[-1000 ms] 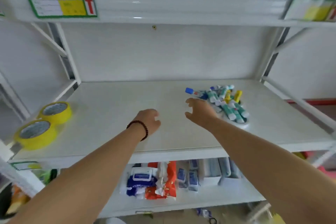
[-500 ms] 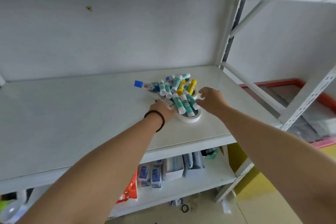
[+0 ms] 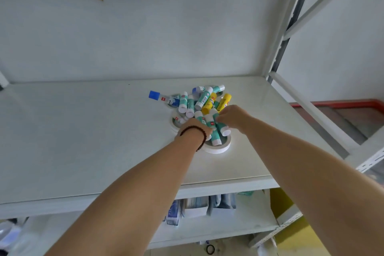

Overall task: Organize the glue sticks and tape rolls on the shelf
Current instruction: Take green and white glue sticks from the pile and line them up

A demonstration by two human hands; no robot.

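Note:
A heap of glue sticks (image 3: 204, 101), teal, yellow and white, lies on white tape rolls (image 3: 217, 148) on the right part of the white shelf (image 3: 83, 131). A blue-capped glue bottle (image 3: 161, 97) sticks out at the heap's left. My left hand (image 3: 196, 129), with a dark bead bracelet on the wrist, rests on the near left side of the heap with its fingers hidden among the sticks. My right hand (image 3: 233, 118) curls its fingers around teal glue sticks (image 3: 218, 129) at the near right side.
The shelf's back panel and a grey upright post (image 3: 291, 25) close off the rear and right. A lower shelf (image 3: 239, 220) holds packaged goods. A red-edged floor area (image 3: 342, 110) lies to the right. A black ring (image 3: 210, 249) lies on the floor.
The view swung right, so the yellow tape rolls left the frame. Both hands moved onto the glue stick heap, and the right hand's fingers closed on teal sticks.

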